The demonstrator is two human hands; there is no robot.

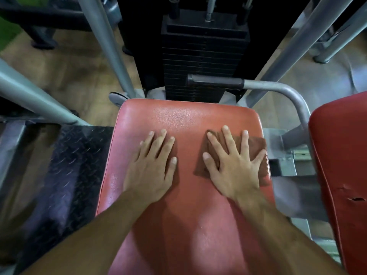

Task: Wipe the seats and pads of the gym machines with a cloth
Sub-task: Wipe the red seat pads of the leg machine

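Red seat (184, 225), worn, glossy, paler patches along left edge. Left hand (152, 167) flat on seat, fingers spread, holding nothing. Right hand (233, 165) spread flat, pressing brown cloth (256, 143) onto seat near right edge; cloth corner reaching that edge. Bare seat beyond fingertips up to far rim. Left: black tread plate (65, 175). Right: second red pad (341, 165), torn. Farther: grey handle (216, 82), weight stack (204, 54), slanted grey posts (111, 52).
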